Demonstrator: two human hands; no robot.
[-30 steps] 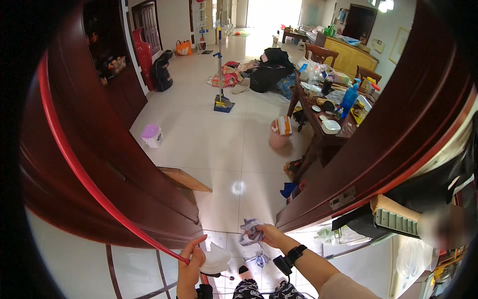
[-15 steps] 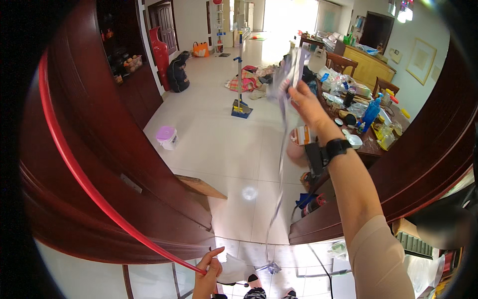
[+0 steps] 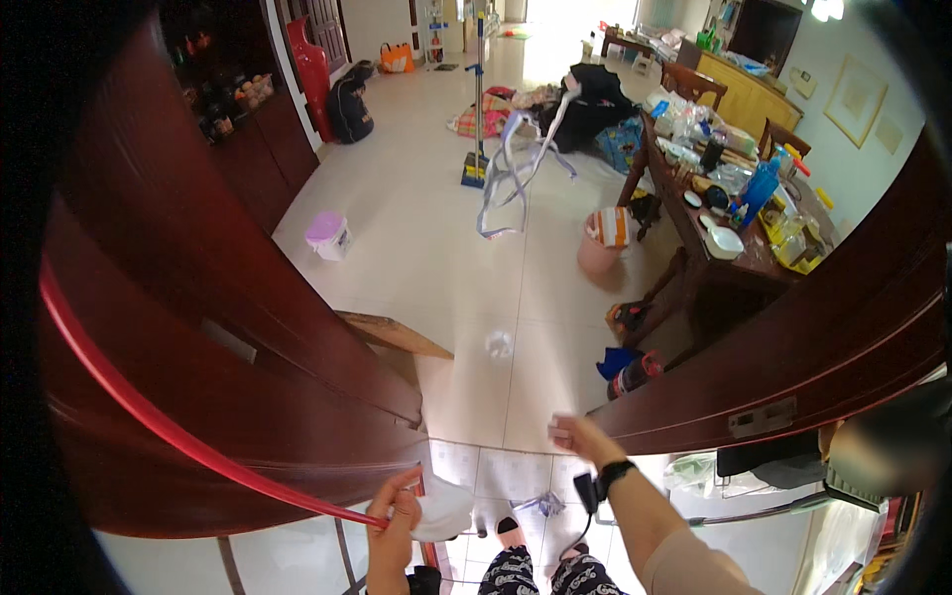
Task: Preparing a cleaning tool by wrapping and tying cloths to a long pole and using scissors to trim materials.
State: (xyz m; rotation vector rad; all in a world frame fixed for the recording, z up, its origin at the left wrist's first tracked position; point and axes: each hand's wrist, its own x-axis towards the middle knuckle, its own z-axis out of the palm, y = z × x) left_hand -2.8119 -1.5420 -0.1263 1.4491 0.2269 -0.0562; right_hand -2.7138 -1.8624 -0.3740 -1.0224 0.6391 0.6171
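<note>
My left hand (image 3: 395, 521) is closed round a long red pole (image 3: 198, 441), which runs up along the left side. Beside its fingers is a white object (image 3: 444, 511) whose kind I cannot make out. My right hand (image 3: 575, 436), slightly blurred, is empty and open above the threshold near the right door frame. Ahead of it, apart from the hand, a loose tangle of thin white and purplish strips (image 3: 545, 147) hangs in the air above the tiled floor. More crumpled strips (image 3: 542, 504) lie on the tiles by my feet.
Dark red wooden door frames (image 3: 317, 416) flank the opening. Beyond stand a lilac-lidded bucket (image 3: 329, 236), an upright broom (image 3: 474, 169), a pink bin (image 3: 599, 253) and a cluttered table (image 3: 746, 260). A wooden board (image 3: 395, 334) juts out at left. A bottle (image 3: 635, 375) stands at right.
My right hand has let go of the strips and dropped toward the threshold. The strips now float free, farther ahead. My left hand still grips the red pole, slightly lower and farther left.
</note>
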